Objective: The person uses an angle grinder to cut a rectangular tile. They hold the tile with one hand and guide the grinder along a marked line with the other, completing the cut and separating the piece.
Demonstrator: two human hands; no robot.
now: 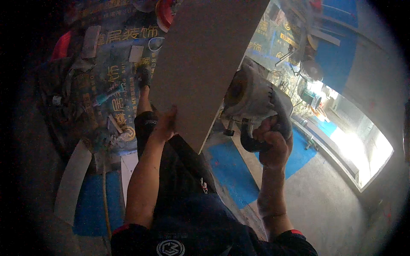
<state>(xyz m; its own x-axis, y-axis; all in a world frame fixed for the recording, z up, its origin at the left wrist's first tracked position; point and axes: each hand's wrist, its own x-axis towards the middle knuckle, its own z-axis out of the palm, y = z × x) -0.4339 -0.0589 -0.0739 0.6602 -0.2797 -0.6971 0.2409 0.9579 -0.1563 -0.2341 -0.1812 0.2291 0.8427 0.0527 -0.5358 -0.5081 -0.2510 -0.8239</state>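
A long, flat grey-brown panel [205, 55] stands tilted in front of me, its lower corner near my knees. My left hand [165, 123] is closed on its left edge, with the fingers partly hidden. Wrapped round the black handle of a dusty power tool [258, 96] is my right hand [273, 138]. This tool has a rounded grey housing, a dark round opening on its left side and a small knob underneath. It sits close against the panel's right edge; I cannot tell whether they touch, and no blade shows.
Printed dark floor sheeting [115, 72] lies to the left and ahead, with offcuts and a red object [62, 46] on it. A pale strip [73, 183] lies at lower left. Blue sheeting [232, 170] covers floor on the right. Beyond are a bright lamp [314, 91] and a lit window opening [358, 145].
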